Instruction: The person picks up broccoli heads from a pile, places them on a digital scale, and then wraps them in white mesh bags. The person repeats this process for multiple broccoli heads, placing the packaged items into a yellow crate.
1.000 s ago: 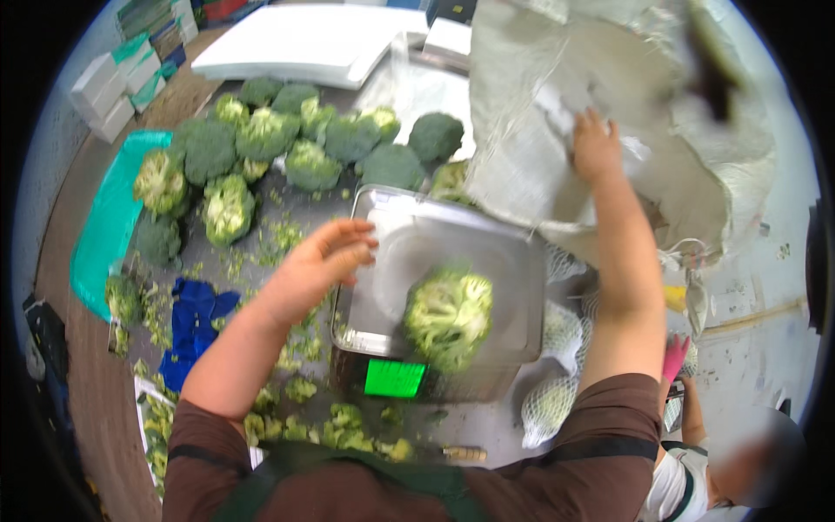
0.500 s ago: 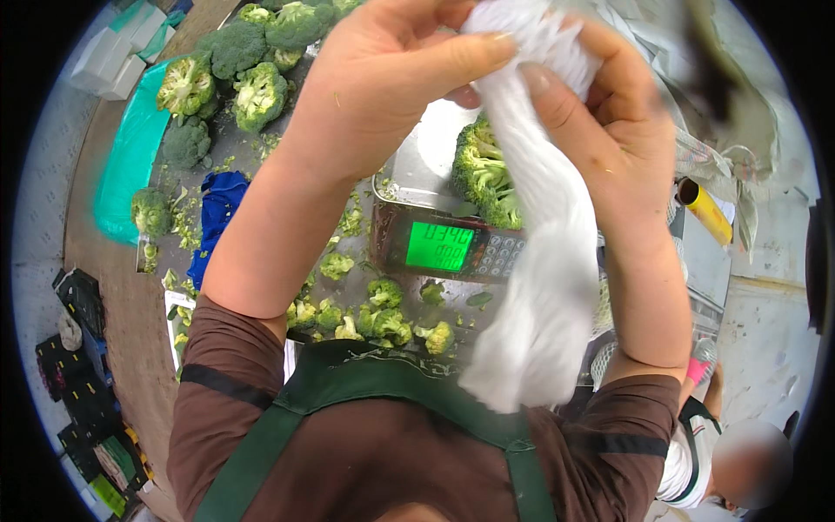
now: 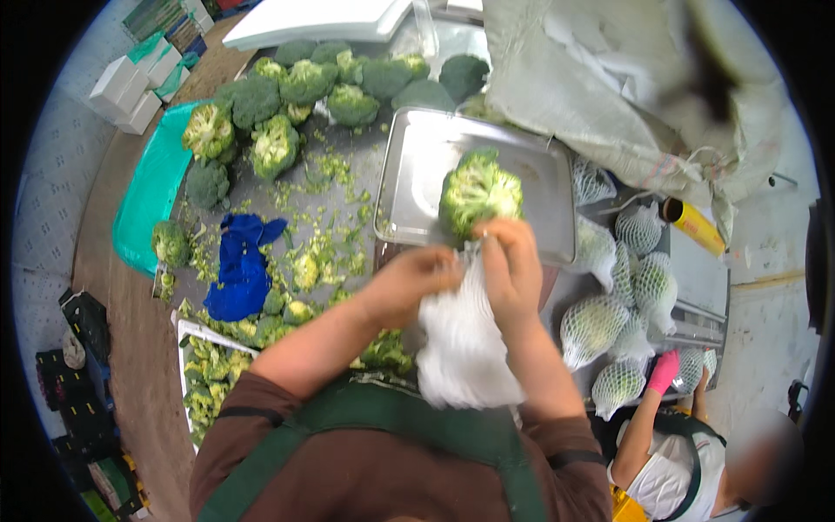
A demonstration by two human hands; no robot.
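My left hand (image 3: 424, 275) and my right hand (image 3: 507, 259) are closed on the upper end of a white mesh sleeve (image 3: 463, 344), which hangs toward my green apron. Just beyond my fingers, a trimmed broccoli head (image 3: 481, 187) rests on the steel tray (image 3: 409, 165) of a scale, whose display is hidden behind my hands and the sleeve. Loose florets (image 3: 304, 270) and trimmings lie left of the tray, around a crumpled blue cloth (image 3: 239, 270).
Broccoli heads (image 3: 300, 83) line the back, beside a white foam slab (image 3: 322, 22) and a teal liner (image 3: 139, 217). Right are netted heads (image 3: 591, 331), a pale sack (image 3: 609, 78) and a yellow roll (image 3: 700, 226). A co-worker with a pink glove (image 3: 664, 370) works lower right.
A second ago my right hand reached into the sack and my left was empty. Both then held the white sleeve raised high; now they have lowered it to just in front of the tray.
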